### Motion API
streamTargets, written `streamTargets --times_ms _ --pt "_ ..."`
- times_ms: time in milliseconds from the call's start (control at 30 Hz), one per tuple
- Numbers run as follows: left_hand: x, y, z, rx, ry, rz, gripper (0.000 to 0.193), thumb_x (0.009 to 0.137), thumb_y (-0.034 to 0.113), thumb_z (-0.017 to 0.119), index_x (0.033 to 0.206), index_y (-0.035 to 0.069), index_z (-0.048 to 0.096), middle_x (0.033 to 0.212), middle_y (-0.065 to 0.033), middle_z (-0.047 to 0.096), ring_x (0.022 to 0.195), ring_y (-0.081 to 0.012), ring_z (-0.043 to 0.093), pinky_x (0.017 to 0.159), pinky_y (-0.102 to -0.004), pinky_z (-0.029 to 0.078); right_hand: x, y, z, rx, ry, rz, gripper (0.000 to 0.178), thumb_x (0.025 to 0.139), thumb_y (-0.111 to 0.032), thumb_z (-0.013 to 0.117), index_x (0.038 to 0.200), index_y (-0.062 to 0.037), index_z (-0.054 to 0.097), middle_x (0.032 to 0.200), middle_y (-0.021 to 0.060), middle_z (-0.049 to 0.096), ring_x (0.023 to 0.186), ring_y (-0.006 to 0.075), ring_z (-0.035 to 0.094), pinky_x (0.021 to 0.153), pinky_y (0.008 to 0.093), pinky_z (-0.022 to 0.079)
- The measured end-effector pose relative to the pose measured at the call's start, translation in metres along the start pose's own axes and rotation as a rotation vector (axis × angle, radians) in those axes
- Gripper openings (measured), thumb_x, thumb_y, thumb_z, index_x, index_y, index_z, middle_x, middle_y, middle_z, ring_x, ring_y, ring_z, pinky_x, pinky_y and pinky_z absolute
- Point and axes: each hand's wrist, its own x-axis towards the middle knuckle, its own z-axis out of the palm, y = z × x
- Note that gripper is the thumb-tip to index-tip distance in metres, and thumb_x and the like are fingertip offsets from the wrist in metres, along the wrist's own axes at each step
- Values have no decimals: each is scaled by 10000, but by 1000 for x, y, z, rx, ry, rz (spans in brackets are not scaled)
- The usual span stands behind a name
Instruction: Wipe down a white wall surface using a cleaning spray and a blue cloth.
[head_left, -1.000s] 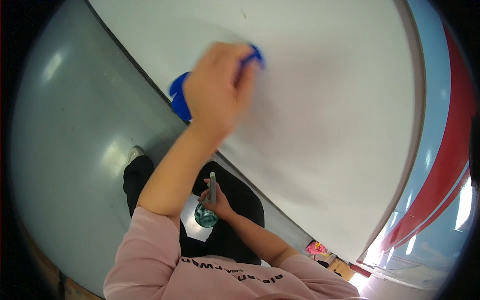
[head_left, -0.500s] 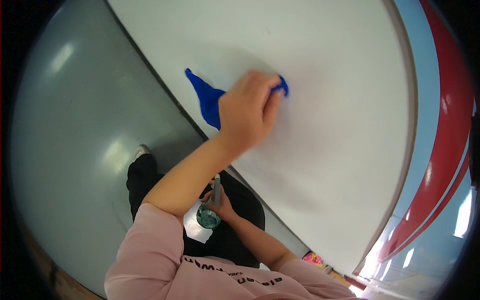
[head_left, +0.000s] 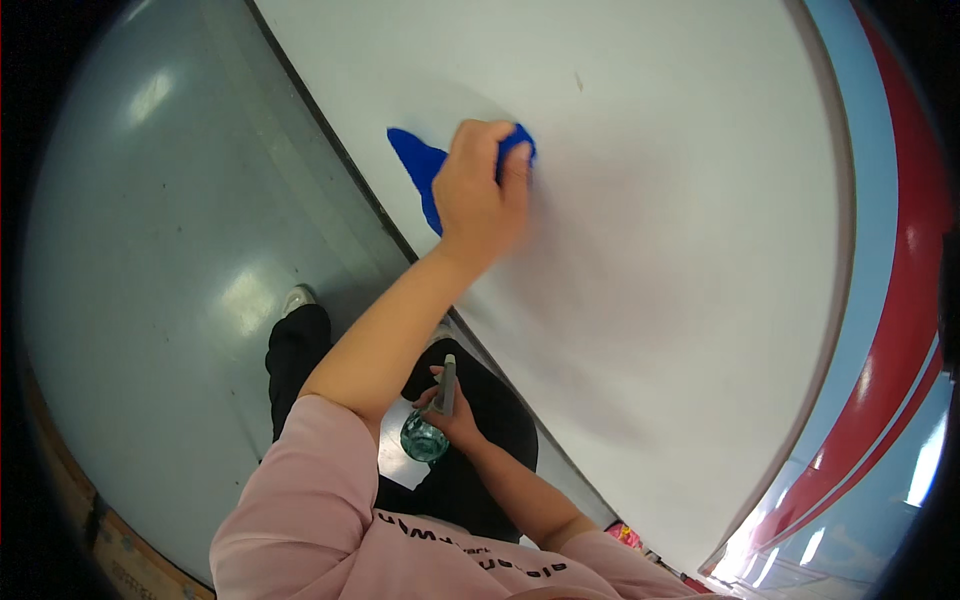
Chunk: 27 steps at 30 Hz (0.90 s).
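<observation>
My left hand (head_left: 478, 190) is closed on a blue cloth (head_left: 415, 165), pressing it against a broad white panel (head_left: 680, 260). One pointed flap of the cloth spreads out to the left of the hand, and a bunched end pokes out between thumb and fingers. Lower down, close to my legs, my right hand (head_left: 452, 415) grips a spray bottle (head_left: 424, 440) with a clear greenish body and a grey spray head. Its fingers wrap round the neck, partly hidden behind the head. A small faint mark (head_left: 578, 82) shows on the panel beyond the cloth.
A dark edge strip (head_left: 325, 125) runs along the panel's left side, beside the shiny grey floor (head_left: 150, 250). Blue and red glossy curved surfaces (head_left: 905, 250) border the right. My dark-trousered legs (head_left: 300, 350) stand at the panel's edge. Something pink (head_left: 625, 535) lies at lower right.
My left hand has slid the cloth leftward and slightly away across the panel. The whole view has shifted a little. My right hand still holds the spray bottle low down.
</observation>
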Motion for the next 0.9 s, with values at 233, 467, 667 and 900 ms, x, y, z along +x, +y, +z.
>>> streamTargets --times_ms 233,467,667,900 --pt "37 -45 -22 30 144 -62 148 804 143 547 889 24 531 853 -113 528 797 -276 523 717 -335 416 1 2 2 2 36 4 750 633 55 589 1283 -91 244 830 73 533 871 211 565 814 343 421" --pt "73 -70 -31 226 151 -292 174 811 164 536 895 11 542 906 -129 555 853 -283 533 758 -342 418 -1 0 12 94 18 -59 732 640 52 562 1285 -97 249 845 80 520 846 216 554 814 366 418" --pt "72 42 -17 76 55 121 141 797 137 536 871 19 515 855 -116 520 788 -260 510 715 -341 410 0 1 10 36 32 -125 738 641 39 579 1287 -95 249 815 78 525 830 207 561 796 352 421" --pt "-9 129 2 -74 -367 474 170 750 45 536 911 27 483 847 -151 494 772 -327 496 664 -370 421 4 6 11 -68 125 -278 714 663 2 594 1285 -106 262 834 77 545 809 207 574 759 342 437"
